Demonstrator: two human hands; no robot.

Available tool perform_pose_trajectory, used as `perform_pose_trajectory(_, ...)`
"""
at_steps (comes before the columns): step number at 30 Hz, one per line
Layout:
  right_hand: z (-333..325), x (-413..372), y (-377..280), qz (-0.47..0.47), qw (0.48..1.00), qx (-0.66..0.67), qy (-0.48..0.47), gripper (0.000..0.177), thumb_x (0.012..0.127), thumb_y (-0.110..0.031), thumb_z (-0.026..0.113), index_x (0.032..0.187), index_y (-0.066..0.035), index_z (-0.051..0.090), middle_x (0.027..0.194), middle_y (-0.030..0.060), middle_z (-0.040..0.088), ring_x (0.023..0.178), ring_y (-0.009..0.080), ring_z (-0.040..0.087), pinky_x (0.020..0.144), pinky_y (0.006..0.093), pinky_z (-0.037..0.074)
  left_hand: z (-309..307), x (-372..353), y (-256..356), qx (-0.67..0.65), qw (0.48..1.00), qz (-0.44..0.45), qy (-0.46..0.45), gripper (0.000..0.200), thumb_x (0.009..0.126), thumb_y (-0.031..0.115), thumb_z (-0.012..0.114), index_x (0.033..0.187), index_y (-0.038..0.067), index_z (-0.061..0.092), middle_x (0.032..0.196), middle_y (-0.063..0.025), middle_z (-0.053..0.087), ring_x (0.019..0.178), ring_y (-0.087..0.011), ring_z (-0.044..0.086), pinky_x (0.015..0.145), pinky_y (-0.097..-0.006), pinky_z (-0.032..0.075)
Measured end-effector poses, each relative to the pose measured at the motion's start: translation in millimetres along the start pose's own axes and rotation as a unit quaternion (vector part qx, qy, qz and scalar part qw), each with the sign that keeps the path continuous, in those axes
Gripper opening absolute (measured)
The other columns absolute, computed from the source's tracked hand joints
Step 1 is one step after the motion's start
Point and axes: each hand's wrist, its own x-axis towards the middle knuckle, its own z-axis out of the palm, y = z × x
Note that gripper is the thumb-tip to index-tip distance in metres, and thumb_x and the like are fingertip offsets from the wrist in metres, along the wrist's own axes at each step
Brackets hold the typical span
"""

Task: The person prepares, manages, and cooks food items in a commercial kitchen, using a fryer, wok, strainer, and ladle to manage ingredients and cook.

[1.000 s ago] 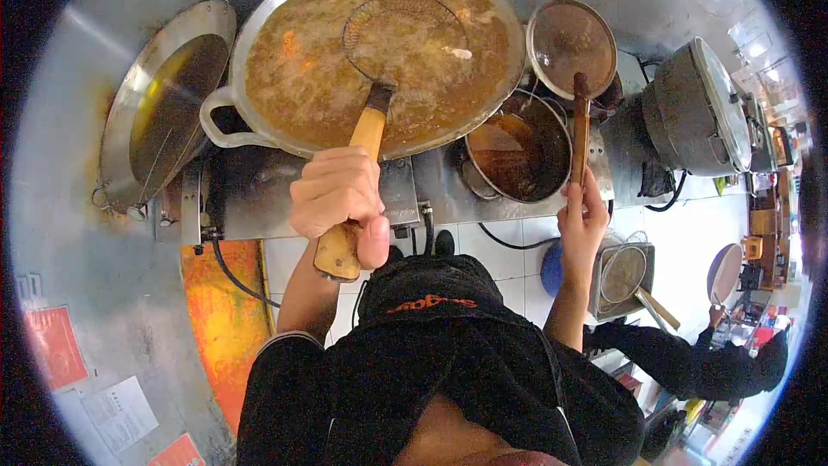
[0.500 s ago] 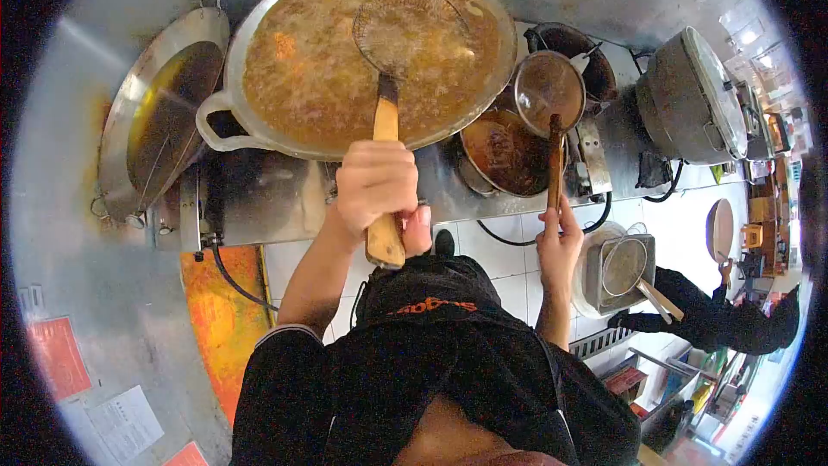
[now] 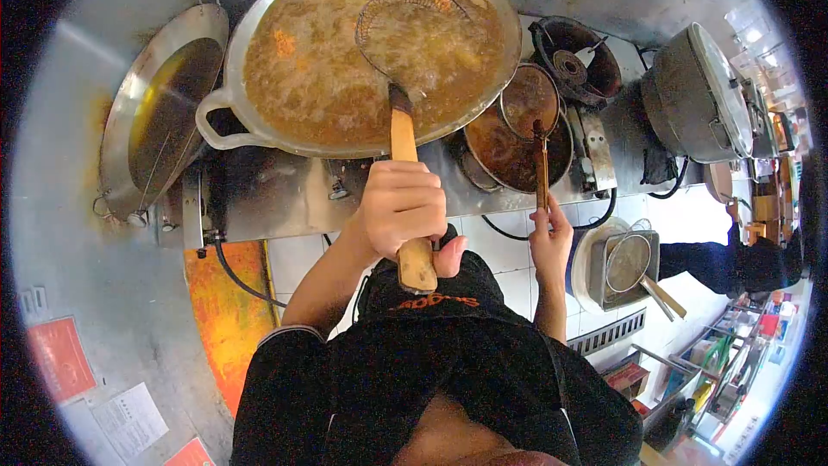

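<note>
My left hand point(image 3: 404, 205) grips the wooden handle of a large wire skimmer point(image 3: 405, 26). The skimmer's mesh bowl lies in the bubbling brown oil of a big wok point(image 3: 226, 86). My right hand point(image 3: 552, 242) holds the thin handle of a smaller fine-mesh strainer point(image 3: 528, 99). That strainer hovers over a dark pot point(image 3: 492, 151) of brown oil, to the right of the wok.
An empty tilted wok point(image 3: 164, 108) stands on the left. A bare burner point(image 3: 576, 60) and a large lidded pot point(image 3: 690, 95) sit at the right. Lower right, another strainer rests in a metal bin point(image 3: 625, 267). A person in black point(image 3: 742, 263) works at far right.
The skimmer handle swung right and its bowl dipped into the oil. The small strainer moved left and down, off the burner and over the dark pot. The other person shifted up.
</note>
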Motion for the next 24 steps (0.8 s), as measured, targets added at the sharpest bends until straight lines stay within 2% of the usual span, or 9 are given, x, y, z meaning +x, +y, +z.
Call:
perform_pose_trajectory(1,0.7,1.6,2.6,-0.003,1.000,0.001,0.000,0.035,0.092,-0.013,0.053,0.126,-0.004,0.057,0.077,0.0108,0.066,0.070,0.0128,0.061,0.063,0.0303,0.049,-2.3,-2.3,-1.4,0.005,1.000,0.002,-0.018,0.026,0.063,0.012,0.069,0.053,0.011,0.045,0.050,0.0007,0.048,0.043,-0.0166,0.050,0.045,-0.0249,0.042)
perform_pose_trajectory(4,3.4,3.1,11.0,-0.018,1.000,-0.006,0.009,0.035,0.092,-0.014,0.053,0.125,-0.002,0.057,0.082,0.0133,0.068,0.076,0.0166,0.065,0.068,0.0312,0.050,-0.4,-2.6,4.0,0.017,0.999,-0.030,0.011,0.029,0.064,0.020,0.077,0.058,0.012,0.050,0.054,0.0011,0.054,0.050,-0.0166,0.057,0.050,-0.0255,0.045)
perform_pose_trajectory(11,6.2,-0.3,18.6,0.014,1.000,-0.020,0.000,0.036,0.091,-0.014,0.054,0.123,0.001,0.056,0.086,0.0172,0.069,0.081,0.0242,0.068,0.073,0.0354,0.051,5.0,-24.2,4.8,0.038,0.998,-0.008,0.052,0.048,0.055,0.044,0.088,0.062,0.014,0.051,0.060,0.0032,0.056,0.055,-0.0169,0.058,0.049,-0.0259,0.043)
perform_pose_trajectory(14,8.9,-0.5,25.0,0.014,0.999,-0.028,-0.008,0.038,0.090,-0.013,0.054,0.124,0.001,0.054,0.087,0.0179,0.068,0.080,0.0272,0.068,0.073,0.0370,0.051,2.7,-33.1,11.1,0.050,0.997,-0.046,0.028,0.051,0.051,0.045,0.090,0.073,0.013,0.056,0.061,0.0043,0.060,0.062,-0.0167,0.062,0.061,-0.0303,0.049)
perform_pose_trajectory(16,8.7,0.8,26.7,0.015,0.999,-0.024,-0.015,0.039,0.089,-0.013,0.054,0.125,0.001,0.053,0.088,0.0181,0.068,0.079,0.0287,0.068,0.073,0.0379,0.050,2.3,-33.6,17.5,0.102,0.992,-0.055,0.056,0.063,0.051,0.047,0.090,0.090,0.010,0.057,0.085,-0.0022,0.064,0.081,-0.0209,0.061,0.077,-0.0365,0.047)
perform_pose_trajectory(17,7.7,1.5,25.9,-0.005,0.998,-0.051,-0.035,0.041,0.089,-0.012,0.054,0.127,0.001,0.050,0.088,0.0180,0.068,0.076,0.0274,0.068,0.070,0.0370,0.051,0.9,-36.9,19.6,0.101,0.992,-0.055,0.055,0.063,0.051,0.047,0.090,0.090,0.010,0.057,0.085,-0.0022,0.064,0.081,-0.0209,0.061,0.077,-0.0365,0.047)
perform_pose_trajectory(20,4.7,1.0,7.1,0.009,0.997,-0.042,-0.070,0.045,0.090,-0.011,0.053,0.132,0.002,0.044,0.091,0.0183,0.066,0.072,0.0239,0.068,0.063,0.0339,0.052,-5.2,-69.2,23.4,0.195,0.973,-0.086,0.092,0.083,0.049,0.067,0.082,0.098,0.006,0.053,0.101,-0.0105,0.056,0.096,-0.0265,0.053,0.085,-0.0422,0.041)
perform_pose_trajectory(22,3.0,0.6,0.7,0.041,0.996,-0.004,-0.085,0.047,0.090,-0.010,0.052,0.134,0.002,0.040,0.094,0.0186,0.066,0.070,0.0217,0.068,0.059,0.0318,0.052,-2.1,-125.7,24.4,0.296,0.919,-0.132,0.224,0.097,0.057,0.087,0.057,0.109,0.005,0.051,0.113,-0.0172,0.045,0.107,-0.0308,0.040,0.093,-0.0454,0.035)
perform_pose_trajectory(24,1.2,2.3,4.8,0.018,0.996,0.061,-0.061,0.049,0.092,-0.010,0.052,0.136,0.003,0.035,0.101,0.0191,0.064,0.067,0.0182,0.067,0.055,0.0276,0.053,-9.8,-207.1,35.5,0.310,0.909,-0.165,0.226,0.100,0.058,0.087,0.055,0.112,0.002,0.049,0.116,-0.0164,0.040,0.112,-0.0293,0.037,0.095,-0.0467,0.031)
